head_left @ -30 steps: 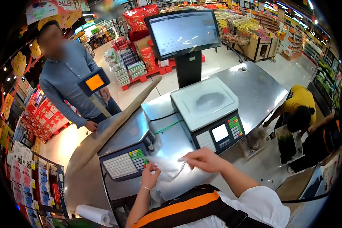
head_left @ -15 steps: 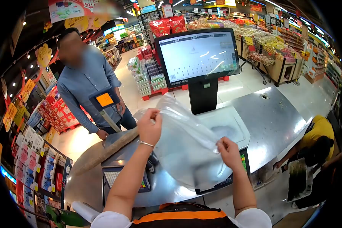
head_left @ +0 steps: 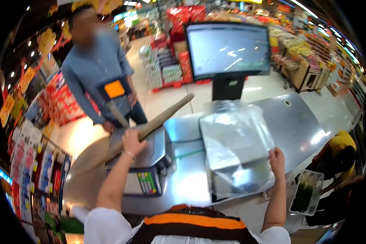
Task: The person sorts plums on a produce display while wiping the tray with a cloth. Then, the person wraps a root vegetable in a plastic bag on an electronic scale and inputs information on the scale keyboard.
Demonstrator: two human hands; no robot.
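My left hand is at the long brown root-like item, its fingers closed around the item's middle above the left scale. The item lies slanting over that scale and the counter's rounded left end. My right hand is closed on the right edge of a clear plastic bag. That bag is spread over the right scale and covers its plate and keypad.
A monitor stands behind the right scale. Across the steel counter, a person in a blue shirt stands beside a small display. At right, a person in yellow bends near a white crate.
My left hand has let go of the bag and moved down left onto the long item. The bag has come down over the right scale, and my right hand has moved right with its edge.
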